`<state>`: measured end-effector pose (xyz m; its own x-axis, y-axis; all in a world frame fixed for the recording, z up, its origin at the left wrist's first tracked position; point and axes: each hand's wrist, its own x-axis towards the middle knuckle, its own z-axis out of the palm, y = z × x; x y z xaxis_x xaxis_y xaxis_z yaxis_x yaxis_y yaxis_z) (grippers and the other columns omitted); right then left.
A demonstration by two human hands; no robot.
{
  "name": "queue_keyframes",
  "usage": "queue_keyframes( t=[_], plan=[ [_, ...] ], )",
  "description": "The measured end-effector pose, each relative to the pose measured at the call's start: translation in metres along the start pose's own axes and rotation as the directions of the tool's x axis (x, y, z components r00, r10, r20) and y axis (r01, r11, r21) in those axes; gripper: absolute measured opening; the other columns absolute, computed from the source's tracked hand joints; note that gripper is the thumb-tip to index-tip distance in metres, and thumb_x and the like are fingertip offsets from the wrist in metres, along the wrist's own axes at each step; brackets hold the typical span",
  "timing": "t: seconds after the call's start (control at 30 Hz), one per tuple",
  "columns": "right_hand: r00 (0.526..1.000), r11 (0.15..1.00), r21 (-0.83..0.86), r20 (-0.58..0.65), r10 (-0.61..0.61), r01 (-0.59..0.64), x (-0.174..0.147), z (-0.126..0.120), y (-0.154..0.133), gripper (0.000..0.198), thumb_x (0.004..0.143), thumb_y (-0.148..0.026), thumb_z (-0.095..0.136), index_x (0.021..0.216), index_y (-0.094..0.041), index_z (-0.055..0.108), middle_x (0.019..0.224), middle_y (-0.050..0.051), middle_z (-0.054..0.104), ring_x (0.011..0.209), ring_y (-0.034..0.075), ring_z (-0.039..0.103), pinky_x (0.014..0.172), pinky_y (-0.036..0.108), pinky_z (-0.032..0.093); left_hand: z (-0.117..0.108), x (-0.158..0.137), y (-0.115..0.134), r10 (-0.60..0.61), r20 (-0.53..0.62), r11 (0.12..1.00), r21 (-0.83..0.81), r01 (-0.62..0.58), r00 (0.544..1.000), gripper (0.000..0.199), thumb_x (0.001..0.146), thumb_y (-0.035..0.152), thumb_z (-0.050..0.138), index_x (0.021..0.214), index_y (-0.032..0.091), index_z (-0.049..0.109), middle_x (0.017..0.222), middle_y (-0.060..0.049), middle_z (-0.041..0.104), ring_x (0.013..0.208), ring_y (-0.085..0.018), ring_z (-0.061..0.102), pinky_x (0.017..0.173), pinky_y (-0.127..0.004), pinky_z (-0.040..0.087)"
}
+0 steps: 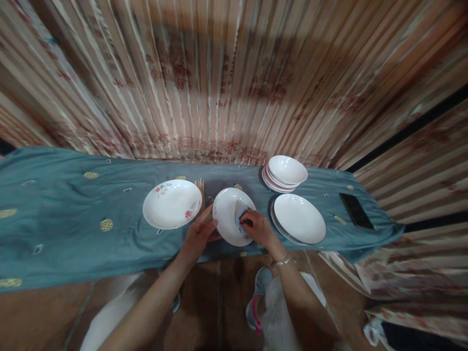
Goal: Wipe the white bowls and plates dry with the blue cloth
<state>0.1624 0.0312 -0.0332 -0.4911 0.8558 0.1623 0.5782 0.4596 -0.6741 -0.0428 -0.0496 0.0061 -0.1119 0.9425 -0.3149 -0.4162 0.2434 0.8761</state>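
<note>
A white plate (pixel 227 209) is held over the table, just in front of me. My left hand (pixel 200 231) grips its left edge, thumb on top and fingers underneath. Bunched in my right hand (pixel 256 226) is a pale blue-grey cloth (pixel 239 210), pressed against the inside of the plate. To the left sits a larger white dish (pixel 172 204) with a floral pattern. Wooden chopsticks (pixel 200 187) lie between that dish and the held plate, partly hidden by my left hand.
A stack of white plates (pixel 300 219) stands right of my right hand, with a stack of bowls (pixel 287 170) behind it. Farther right lies a black phone (pixel 356 210). A teal cloth (pixel 73 219) covers the table; a pleated curtain (pixel 204 87) hangs along its back.
</note>
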Motion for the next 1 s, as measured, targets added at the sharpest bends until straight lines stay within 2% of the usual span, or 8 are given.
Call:
queue_keyframes(
  t=[0.2, 0.3, 0.4, 0.67, 0.83, 1.0],
  plan=[
    [0.994, 0.999, -0.041, -0.108, 0.015, -0.019, 0.016, 0.005, 0.005, 0.021, 0.074, -0.006, 0.051, 0.081, -0.019, 0.064, 0.090, 0.005, 0.068, 0.089, 0.019, 0.062, 0.089, 0.034, 0.047, 0.003, -0.001, 0.000, 0.011, -0.014, 1.000, 0.001, -0.011, 1.000, 0.089, 0.063, 0.041, 0.084, 0.143, 0.019, 0.050, 0.110, -0.013, 0.073, 0.105, -0.034, 0.066, 0.073, -0.041, 0.062],
    [0.983, 0.999, -0.048, -0.185, 0.004, -0.013, 0.026, 0.010, 0.002, 0.021, 0.080, -0.008, 0.049, 0.089, -0.019, 0.065, 0.102, 0.009, 0.069, 0.100, 0.022, 0.062, 0.097, 0.037, 0.046, 0.002, 0.000, -0.002, 0.006, -0.013, 1.000, -0.005, -0.006, 1.000, 0.088, 0.064, 0.040, 0.083, 0.143, 0.020, 0.049, 0.109, -0.012, 0.074, 0.102, -0.032, 0.067, 0.071, -0.039, 0.062],
    [0.978, 1.000, 0.005, -0.210, -0.014, 0.015, 0.035, 0.016, -0.003, 0.021, 0.086, -0.014, 0.048, 0.097, -0.018, 0.066, 0.113, 0.012, 0.067, 0.109, 0.022, 0.061, 0.102, 0.038, 0.044, 0.000, 0.001, -0.006, 0.018, -0.010, 1.000, 0.003, -0.018, 1.000, 0.086, 0.066, 0.040, 0.082, 0.143, 0.020, 0.049, 0.112, -0.012, 0.073, 0.103, -0.031, 0.067, 0.069, -0.038, 0.062],
    [0.987, 0.966, 0.238, -0.144, -0.071, 0.104, 0.049, 0.029, -0.025, 0.026, 0.086, -0.020, 0.053, 0.108, -0.022, 0.067, 0.124, 0.007, 0.064, 0.117, 0.020, 0.057, 0.108, 0.036, 0.039, 0.001, 0.002, -0.007, 0.011, -0.050, 0.999, -0.032, -0.013, 0.999, 0.086, 0.062, 0.037, 0.084, 0.141, 0.019, 0.052, 0.106, -0.010, 0.074, 0.098, -0.031, 0.068, 0.069, -0.039, 0.062],
    [0.987, 0.931, 0.329, -0.078, -0.139, 0.157, 0.043, 0.033, -0.043, 0.021, 0.085, -0.021, 0.054, 0.102, -0.023, 0.068, 0.123, 0.006, 0.064, 0.118, 0.018, 0.057, 0.107, 0.033, 0.039, -0.001, 0.003, -0.009, 0.036, -0.050, 0.999, -0.018, -0.037, 0.998, 0.081, 0.065, 0.038, 0.082, 0.139, 0.019, 0.054, 0.106, -0.009, 0.073, 0.098, -0.029, 0.068, 0.072, -0.041, 0.062],
    [0.985, 0.900, 0.414, 0.030, -0.167, 0.140, 0.025, 0.029, -0.050, 0.023, 0.077, -0.014, 0.052, 0.094, -0.020, 0.066, 0.115, 0.006, 0.066, 0.111, 0.018, 0.060, 0.103, 0.033, 0.041, -0.004, 0.005, -0.012, 0.036, -0.057, 0.999, -0.023, -0.037, 0.998, 0.080, 0.065, 0.039, 0.081, 0.138, 0.020, 0.055, 0.103, -0.009, 0.073, 0.091, -0.027, 0.069, 0.069, -0.039, 0.062]
  ],
)
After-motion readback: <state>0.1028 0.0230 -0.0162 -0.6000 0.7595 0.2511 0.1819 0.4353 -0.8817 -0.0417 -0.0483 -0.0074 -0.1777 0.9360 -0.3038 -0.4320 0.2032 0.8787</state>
